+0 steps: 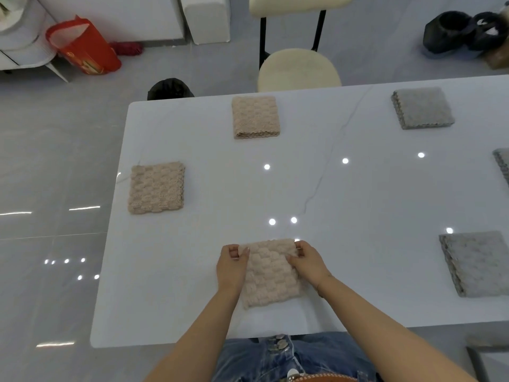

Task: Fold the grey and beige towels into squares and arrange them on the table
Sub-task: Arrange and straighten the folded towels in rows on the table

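A folded beige towel (271, 274) lies near the front edge of the white table (358, 194). My left hand (231, 268) pinches its far left corner, and my right hand (308, 261) pinches its far right corner. Two other folded beige towels lie flat: one at the left edge (156, 188), one at the back (255, 116). Folded grey towels lie at the back right (422, 107) and the front right (478, 262). A third grey towel (502, 165) is cut off by the right edge of the view.
A cream chair (298, 68) stands behind the table's far edge. A red bag (82, 46) and a black bin (169, 89) sit on the floor to the left. Black items (465, 31) lie on the floor at the far right.
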`<state>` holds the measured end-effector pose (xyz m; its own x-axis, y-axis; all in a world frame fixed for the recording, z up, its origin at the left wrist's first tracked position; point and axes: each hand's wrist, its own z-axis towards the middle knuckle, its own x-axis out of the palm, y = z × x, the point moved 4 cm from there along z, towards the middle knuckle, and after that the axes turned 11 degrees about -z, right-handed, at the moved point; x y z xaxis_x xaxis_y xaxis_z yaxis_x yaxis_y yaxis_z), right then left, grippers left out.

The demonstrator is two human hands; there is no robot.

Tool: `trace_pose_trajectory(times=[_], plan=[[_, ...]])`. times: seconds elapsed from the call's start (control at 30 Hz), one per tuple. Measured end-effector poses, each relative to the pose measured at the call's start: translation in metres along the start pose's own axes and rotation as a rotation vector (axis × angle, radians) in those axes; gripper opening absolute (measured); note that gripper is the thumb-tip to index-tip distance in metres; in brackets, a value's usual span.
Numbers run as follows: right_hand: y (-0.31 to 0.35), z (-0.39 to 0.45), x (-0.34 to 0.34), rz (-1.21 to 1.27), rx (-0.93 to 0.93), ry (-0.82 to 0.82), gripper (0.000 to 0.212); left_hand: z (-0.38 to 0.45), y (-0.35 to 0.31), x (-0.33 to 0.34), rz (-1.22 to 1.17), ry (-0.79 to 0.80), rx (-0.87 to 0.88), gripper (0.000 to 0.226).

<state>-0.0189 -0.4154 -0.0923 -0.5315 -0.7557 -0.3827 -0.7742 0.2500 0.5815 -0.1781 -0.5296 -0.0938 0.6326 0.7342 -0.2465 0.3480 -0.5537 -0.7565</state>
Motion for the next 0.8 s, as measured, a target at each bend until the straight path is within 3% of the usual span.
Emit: trace_pose_trajectory(times=[0.17, 0.3, 0.47, 0.6, 0.8], plan=[[-0.018, -0.022, -0.01, 0.082, 0.028, -0.021, 0.042, -0.025, 0.012, -0.029, 0.064, 0.073, -0.024, 0.028], [-0.041, -0.039, -0.022, 0.012, 0.063, 0.01, 0.03, -0.044, 0.042, -0.047, 0.157, 0.144, -0.115, 0.02], [-0.051, -0.051, -0.009, 0.032, 0.112, 0.105, 0.016, -0.058, 0.053, -0.04, 0.102, 0.21, -0.156, 0.02], [-0.058, -0.053, -0.002, 0.07, 0.078, 0.028, 0.015, -0.058, 0.056, -0.034, 0.013, 0.228, -0.19, 0.017], [-0.068, -0.05, 0.003, -0.114, -0.033, -0.042, 0.017, -0.054, 0.065, -0.035, 0.019, 0.216, -0.192, 0.013]])
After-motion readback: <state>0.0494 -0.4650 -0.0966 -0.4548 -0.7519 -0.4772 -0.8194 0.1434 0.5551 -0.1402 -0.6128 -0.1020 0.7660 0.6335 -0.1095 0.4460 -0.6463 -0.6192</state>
